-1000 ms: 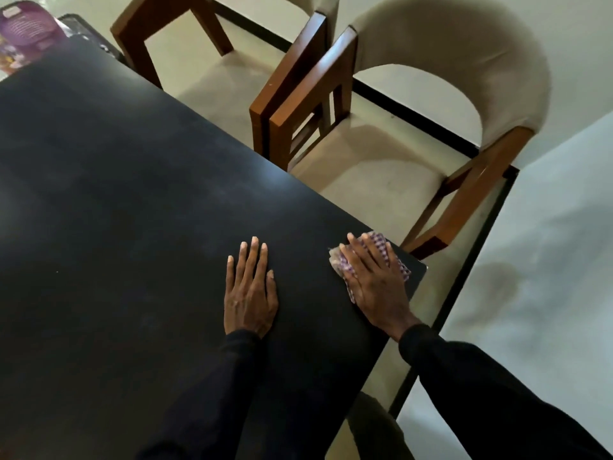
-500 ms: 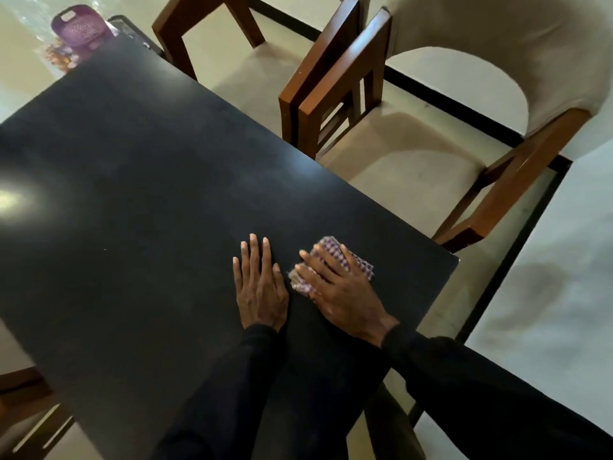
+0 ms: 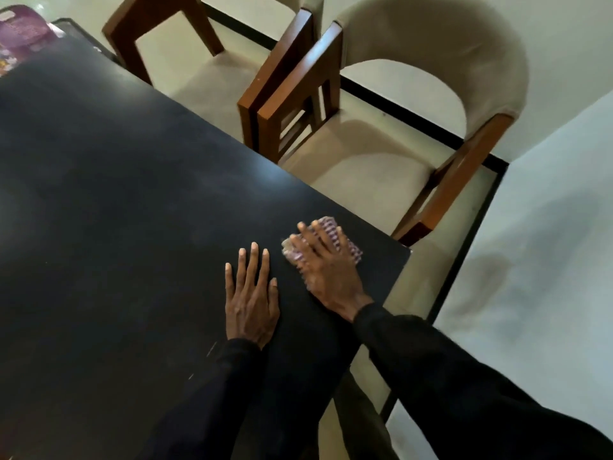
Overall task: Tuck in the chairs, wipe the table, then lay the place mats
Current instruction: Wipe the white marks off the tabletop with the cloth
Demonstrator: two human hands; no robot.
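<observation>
Head view. I read the step in hand as the wiping. The right hand point(image 3: 326, 270) lies flat with its fingers spread and presses the cloth point(image 3: 355, 252) onto the table point(image 3: 116, 210), near the table's right corner; nothing is curled round the cloth. The left hand point(image 3: 250, 300) rests just beside it, palm down and fingers straight, holding nothing; I take it for a brace.

The cloth is small, folded or bunched, checked in purple and white, and mostly covered by the hand. It is blurred, so I cannot tell whether it is damp. The tabletop is dark and matt, with pale smears across its middle.

The near chair point(image 3: 365, 174) and the far chair point(image 3: 212, 74) stand close against the long edge, their seats partly under it; I judge the tucking-in done. No place mat is identifiable. A purple packet point(image 3: 20, 38) sits at the far corner.

The next move, as I judge it, calls for even downward pressure and long strokes toward the smeared middle, with the cloth kept short of the edge.
</observation>
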